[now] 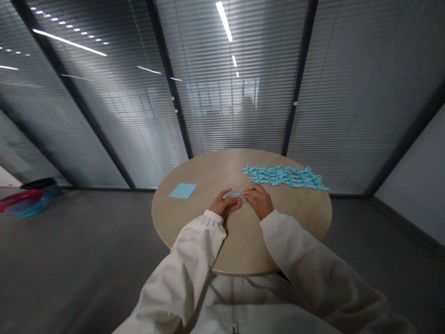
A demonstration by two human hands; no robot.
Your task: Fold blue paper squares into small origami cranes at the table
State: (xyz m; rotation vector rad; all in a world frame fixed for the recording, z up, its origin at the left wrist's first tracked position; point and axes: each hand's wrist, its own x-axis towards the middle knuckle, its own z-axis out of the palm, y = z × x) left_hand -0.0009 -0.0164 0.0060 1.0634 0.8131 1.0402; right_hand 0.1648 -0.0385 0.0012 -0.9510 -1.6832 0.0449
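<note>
A narrow piece of folded blue paper spans the gap between my two hands, above the middle of the round table. My left hand pinches its left end between thumb and fingers. At the other end, the fingertips of my right hand close on the paper. The exact shape of the fold is too small to make out. Beyond my right hand lie rows of folded blue paper cranes. To the left of my left hand, a flat blue paper sheet rests on the tabletop.
The round wooden table stands right in front of my body. Behind it rises a glass wall with blinds. Red and blue baskets sit on the floor at far left, and a white wall stands at right.
</note>
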